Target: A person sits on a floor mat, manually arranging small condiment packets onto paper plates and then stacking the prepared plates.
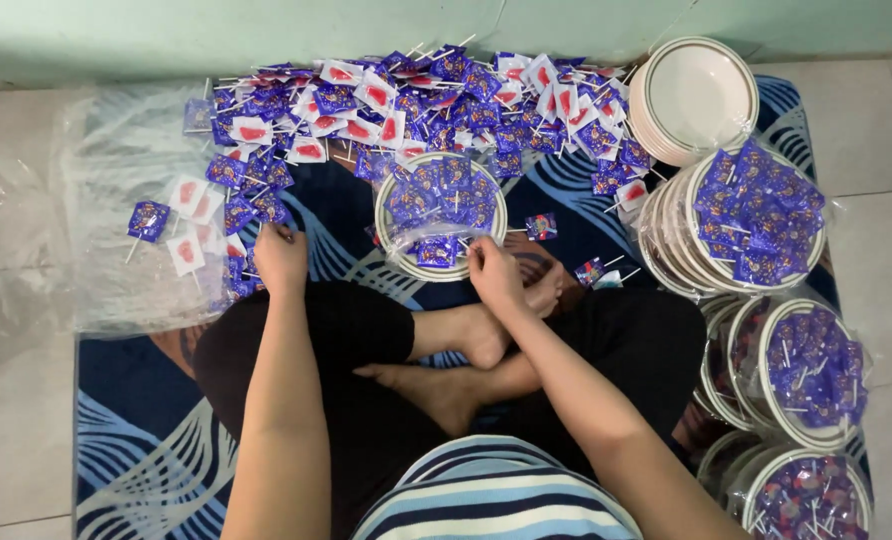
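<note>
I sit cross-legged on a blue patterned mat (131, 400). My left hand (280, 257) rests fingers-down among purple and white wrapped lollipops (241, 205) at the left edge of a big heap (416, 100); whether it grips one is hidden. My right hand (493, 272) is closed at the near rim of a cream plate (441, 215) that holds several purple lollipops inside a clear bag, pinching the bag or a lollipop stick there.
A stack of empty cream plates (696, 95) stands at the back right. Filled, bagged plates (756, 215) (811, 370) (806, 495) line the right side. Clear plastic sheeting (116, 200) with a few lollipops lies at left. A green wall runs along the back.
</note>
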